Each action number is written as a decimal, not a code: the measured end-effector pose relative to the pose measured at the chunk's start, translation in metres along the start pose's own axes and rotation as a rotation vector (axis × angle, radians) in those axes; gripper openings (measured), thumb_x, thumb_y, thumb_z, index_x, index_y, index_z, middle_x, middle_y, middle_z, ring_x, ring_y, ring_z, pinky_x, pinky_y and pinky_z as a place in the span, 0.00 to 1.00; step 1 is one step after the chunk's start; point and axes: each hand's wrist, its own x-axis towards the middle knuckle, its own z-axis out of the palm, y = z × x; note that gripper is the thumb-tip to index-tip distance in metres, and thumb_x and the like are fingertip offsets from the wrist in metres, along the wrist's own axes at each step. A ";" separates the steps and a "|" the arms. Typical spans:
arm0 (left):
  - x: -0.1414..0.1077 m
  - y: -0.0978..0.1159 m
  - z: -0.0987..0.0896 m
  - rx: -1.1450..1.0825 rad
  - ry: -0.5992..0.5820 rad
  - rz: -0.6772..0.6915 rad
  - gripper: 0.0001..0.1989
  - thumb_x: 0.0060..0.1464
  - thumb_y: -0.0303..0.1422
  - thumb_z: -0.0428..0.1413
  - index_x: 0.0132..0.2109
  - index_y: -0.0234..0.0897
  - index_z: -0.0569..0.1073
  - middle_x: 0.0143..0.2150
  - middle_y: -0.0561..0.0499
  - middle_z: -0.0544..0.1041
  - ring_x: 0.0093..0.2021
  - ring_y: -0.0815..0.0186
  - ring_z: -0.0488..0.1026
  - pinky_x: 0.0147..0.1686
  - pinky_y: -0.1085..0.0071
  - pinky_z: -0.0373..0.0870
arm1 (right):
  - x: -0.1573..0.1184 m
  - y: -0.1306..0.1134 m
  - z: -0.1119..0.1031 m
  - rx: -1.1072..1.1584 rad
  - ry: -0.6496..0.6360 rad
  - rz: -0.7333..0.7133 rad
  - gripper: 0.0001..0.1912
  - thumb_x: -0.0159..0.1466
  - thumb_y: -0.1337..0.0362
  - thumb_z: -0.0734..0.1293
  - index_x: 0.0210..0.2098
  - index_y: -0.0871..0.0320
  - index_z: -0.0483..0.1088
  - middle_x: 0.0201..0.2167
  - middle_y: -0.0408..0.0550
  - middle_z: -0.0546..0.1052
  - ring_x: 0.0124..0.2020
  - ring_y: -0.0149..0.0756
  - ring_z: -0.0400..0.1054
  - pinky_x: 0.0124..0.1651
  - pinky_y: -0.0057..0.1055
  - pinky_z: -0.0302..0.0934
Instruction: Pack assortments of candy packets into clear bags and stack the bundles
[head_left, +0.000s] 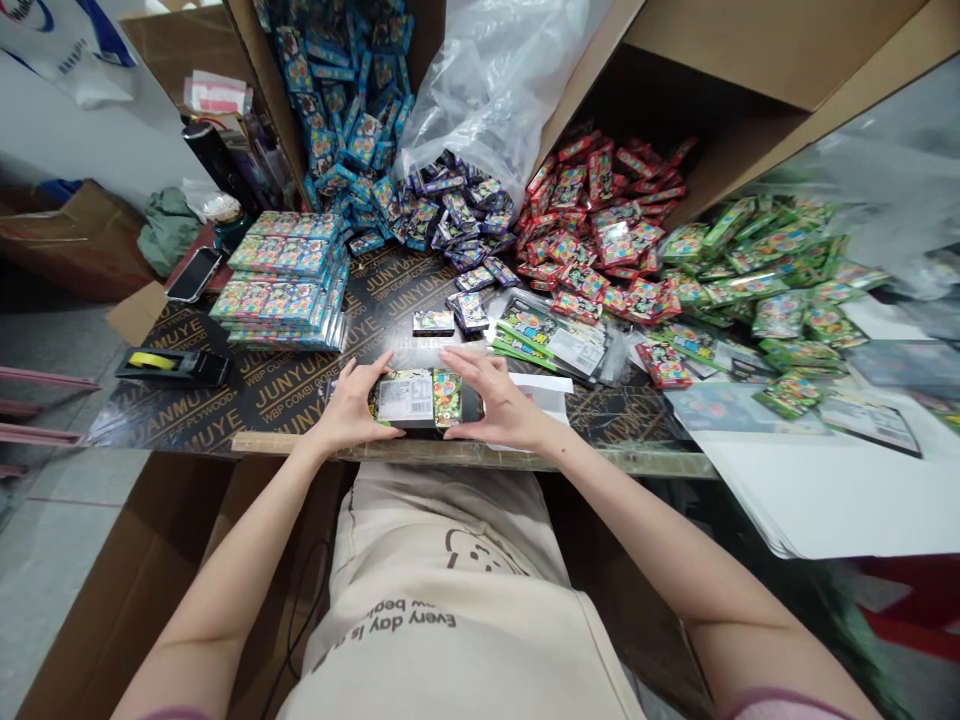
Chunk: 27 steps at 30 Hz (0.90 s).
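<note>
Near the table's front edge, a small row of printed boxes (405, 398) with a pale label and a green patterned end lies between my hands. My left hand (356, 400) grips its left end, thumb along the near side and fingers at the far side. On the right end, my right hand (487, 400) holds it the same way, with a dark part showing by the palm. Just beyond my fingers lie a dark purple box (433, 323) and another purple box (469, 312). A white paper slip (544, 395) sits beside my right hand.
Stacked wrapped packs (281, 285) stand at the left, near a tape dispenser (172, 367) and a phone (193, 274). Heaps of blue boxes (352, 110), purple boxes (457, 210), red boxes (600, 210) and green packets (765, 250) fill the back. White sheets (817, 490) lie right.
</note>
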 end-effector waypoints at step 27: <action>0.066 0.076 0.018 -1.576 0.492 -0.662 0.14 0.42 0.39 0.62 0.34 0.34 0.75 0.32 0.51 0.80 0.37 0.63 0.78 0.39 0.69 0.72 | 0.069 -0.028 0.017 1.115 0.730 0.692 0.22 0.54 0.54 0.67 0.46 0.51 0.59 0.28 0.39 0.79 0.28 0.38 0.75 0.34 0.34 0.68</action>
